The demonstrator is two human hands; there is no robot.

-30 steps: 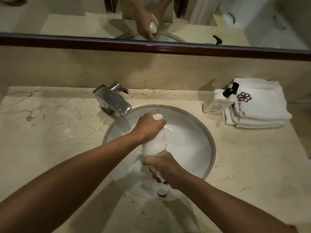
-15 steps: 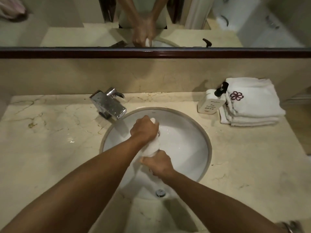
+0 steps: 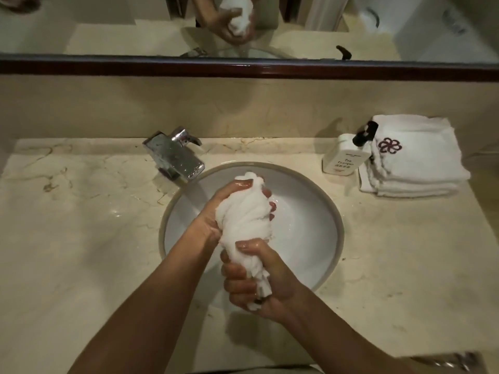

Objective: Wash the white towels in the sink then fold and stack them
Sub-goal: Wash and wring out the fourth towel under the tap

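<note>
We find the wet towel point(image 3: 244, 214) twisted into a rope above the sink point(image 3: 310, 211), so runoff drains there. Left hand point(image 3: 216, 209) grips its upper end, right hand point(image 3: 259, 279) its lower. Folded towels point(image 3: 415, 160) wait dry on the table point(image 3: 81, 225).

Over the sink point(image 3: 318, 201) I grip a bunched wet towel point(image 3: 244, 211), my left hand point(image 3: 216, 209) at its far end, my right hand point(image 3: 259, 282) at its near end.

Both forearms point(image 3: 151, 300) are bare to the frame's edge, with no sleeves showing. The hands point(image 3: 259, 279) look wet and glossy.
</note>
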